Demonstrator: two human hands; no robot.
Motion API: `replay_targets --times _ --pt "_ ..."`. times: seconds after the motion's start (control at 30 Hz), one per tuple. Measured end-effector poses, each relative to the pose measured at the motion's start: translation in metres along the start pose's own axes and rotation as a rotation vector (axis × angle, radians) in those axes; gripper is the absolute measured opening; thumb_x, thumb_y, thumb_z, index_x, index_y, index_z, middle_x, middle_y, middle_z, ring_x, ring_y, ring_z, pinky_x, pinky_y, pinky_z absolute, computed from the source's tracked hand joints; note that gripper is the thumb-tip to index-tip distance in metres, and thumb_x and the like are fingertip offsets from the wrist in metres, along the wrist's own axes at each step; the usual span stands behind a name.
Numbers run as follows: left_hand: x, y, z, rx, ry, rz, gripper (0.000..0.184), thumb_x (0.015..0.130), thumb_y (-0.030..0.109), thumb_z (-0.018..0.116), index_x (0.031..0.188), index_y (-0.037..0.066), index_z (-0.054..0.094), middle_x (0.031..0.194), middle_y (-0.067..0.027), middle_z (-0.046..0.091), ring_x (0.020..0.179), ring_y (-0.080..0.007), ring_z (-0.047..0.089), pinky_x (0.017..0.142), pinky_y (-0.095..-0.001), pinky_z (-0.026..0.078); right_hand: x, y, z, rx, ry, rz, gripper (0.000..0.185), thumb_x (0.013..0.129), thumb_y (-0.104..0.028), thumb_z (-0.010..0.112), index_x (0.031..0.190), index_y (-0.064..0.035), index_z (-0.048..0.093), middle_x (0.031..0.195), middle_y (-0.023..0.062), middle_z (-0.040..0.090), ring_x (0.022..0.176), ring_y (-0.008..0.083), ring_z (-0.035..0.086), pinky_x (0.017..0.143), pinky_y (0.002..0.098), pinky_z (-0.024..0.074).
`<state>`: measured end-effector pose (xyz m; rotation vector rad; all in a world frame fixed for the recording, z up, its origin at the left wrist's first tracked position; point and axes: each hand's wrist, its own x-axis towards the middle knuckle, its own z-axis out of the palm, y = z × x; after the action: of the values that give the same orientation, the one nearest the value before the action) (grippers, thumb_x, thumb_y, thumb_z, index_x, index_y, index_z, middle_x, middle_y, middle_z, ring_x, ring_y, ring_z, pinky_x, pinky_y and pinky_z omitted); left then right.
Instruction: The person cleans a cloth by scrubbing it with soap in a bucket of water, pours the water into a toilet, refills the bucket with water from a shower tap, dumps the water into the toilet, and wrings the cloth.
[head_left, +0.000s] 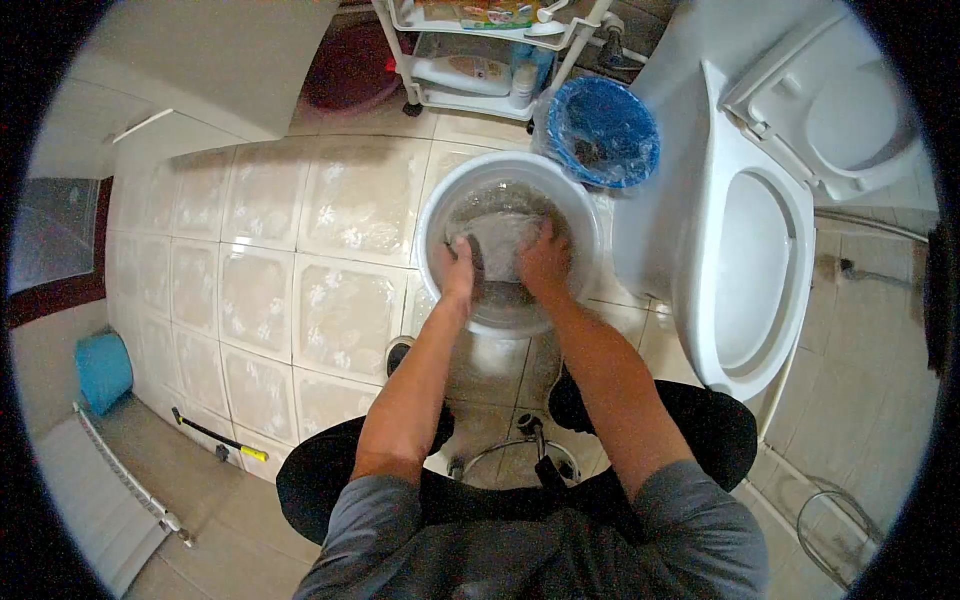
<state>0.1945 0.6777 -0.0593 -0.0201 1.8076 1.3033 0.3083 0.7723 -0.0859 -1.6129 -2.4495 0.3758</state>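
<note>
A round whitish basin (pixel 433 190) stands on the tiled floor between my feet and the shelf cart, with murky water in it. A pale grey cloth-like item (pixel 500 243) lies in the water. My left hand (pixel 458 268) is at the item's left side, its fingers bent around a dark part of it. On the right side my right hand (pixel 543 258) grips the item's edge, its fingers partly in the water. Both forearms reach down into the basin.
Right of the basin stand a blue-lined bin (pixel 603 130) and a white toilet (pixel 750 290) with its lid raised. Behind is a white shelf cart (pixel 470 98) with bottles, beside a dark red tub (pixel 345 75). A turquoise bucket (pixel 103 372) sits far left.
</note>
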Motion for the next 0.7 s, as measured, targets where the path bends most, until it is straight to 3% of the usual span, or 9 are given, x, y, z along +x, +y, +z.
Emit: replay_targets --times 0.03,0.1,0.13,0.2,0.27,0.4,0.5,0.57,0.7 --pt "0.005 -0.009 -0.001 -0.123 -0.125 -0.244 0.091 0.091 0.073 0.038 0.153 0.009 0.022 0.157 -0.0158 0.025 0.144 -0.0363 0.024 0.112 -0.0569 0.024 -0.012 -0.004 0.039 0.070 0.022 0.170 0.037 0.090 -0.021 0.060 0.123 -0.0034 0.060 0.116 0.0224 0.064 0.113 0.0406 0.058 0.094 0.0549 0.0448" --pt "0.015 -0.016 -0.004 -0.337 -0.284 -0.446 0.096 0.088 0.078 0.036 0.154 0.010 0.019 0.159 -0.0144 0.020 0.145 -0.0364 0.020 0.114 -0.0575 0.021 -0.006 0.008 0.052 0.589 -0.424 0.325 0.041 0.088 -0.017 0.065 0.126 -0.0031 0.059 0.117 0.0183 0.064 0.112 0.0333 0.059 0.094 0.0491 0.0466" --pt "0.018 -0.019 -0.004 -0.540 -0.439 -0.655 0.102 0.084 0.082 0.033 0.156 0.012 0.015 0.161 -0.0131 0.015 0.147 -0.0365 0.016 0.115 -0.0580 0.018 0.000 0.022 0.050 1.025 -0.911 0.285 0.043 0.087 -0.017 0.067 0.127 -0.0034 0.059 0.118 0.0167 0.064 0.110 0.0289 0.060 0.094 0.0449 0.0474" --pt "-0.014 0.031 -0.002 -0.511 -0.398 -0.564 0.101 0.080 0.085 0.038 0.149 0.010 0.035 0.158 -0.0149 0.026 0.145 -0.0359 0.023 0.115 -0.0592 0.019 0.006 -0.017 -0.015 0.931 -0.956 0.079 0.040 0.088 -0.021 0.068 0.123 -0.0027 0.061 0.113 0.0128 0.067 0.101 0.0235 0.061 0.090 0.0382 0.0490" --pt "0.021 0.013 -0.013 -0.591 -0.489 -0.719 0.091 0.084 0.078 0.044 0.142 0.008 0.044 0.145 -0.0170 0.045 0.135 -0.0338 0.041 0.113 -0.0556 0.028 0.002 -0.046 -0.041 0.882 -0.878 0.056 0.038 0.090 -0.026 0.067 0.118 -0.0003 0.064 0.103 0.0113 0.070 0.093 0.0215 0.064 0.085 0.0349 0.0504" --pt "0.036 0.018 -0.026 -0.536 -0.570 -0.706 0.080 0.087 0.068 0.053 0.138 0.007 0.048 0.132 -0.0155 0.057 0.120 -0.0310 0.056 0.107 -0.0514 0.038 0.010 -0.082 -0.110 0.829 -0.898 -0.185 0.034 0.091 -0.028 0.067 0.110 0.0003 0.066 0.094 0.0119 0.071 0.087 0.0192 0.065 0.081 0.0346 0.0508" --pt "0.041 -0.005 -0.028 -0.477 -0.631 -0.090 0.068 0.089 0.058 0.056 0.134 0.007 0.053 0.124 -0.0144 0.061 0.112 -0.0300 0.059 0.103 -0.0483 0.043 0.003 -0.100 -0.135 0.827 -0.790 -0.395 0.036 0.089 -0.035 0.067 0.101 -0.0009 0.068 0.088 0.0170 0.070 0.082 0.0241 0.067 0.077 0.0364 0.0512" --pt "0.042 -0.015 -0.023 -0.420 -0.649 0.316 0.060 0.091 0.052 0.057 0.131 0.007 0.056 0.119 -0.0136 0.064 0.107 -0.0293 0.062 0.100 -0.0463 0.045 0.001 -0.109 -0.147 0.624 -0.627 -0.402 0.044 0.086 -0.043 0.066 0.097 -0.0009 0.069 0.086 0.0238 0.068 0.080 0.0395 0.068 0.075 0.0466 0.0532" --pt "0.039 -0.023 0.001 -0.543 -0.619 0.304 0.059 0.093 0.050 0.055 0.133 0.006 0.053 0.127 -0.0155 0.059 0.114 -0.0300 0.057 0.102 -0.0474 0.043 -0.002 -0.114 -0.141 0.446 -0.501 -0.276 0.046 0.086 -0.047 0.062 0.089 -0.0021 0.070 0.084 0.0261 0.066 0.079 0.0443 0.065 0.074 0.0499 0.0527"
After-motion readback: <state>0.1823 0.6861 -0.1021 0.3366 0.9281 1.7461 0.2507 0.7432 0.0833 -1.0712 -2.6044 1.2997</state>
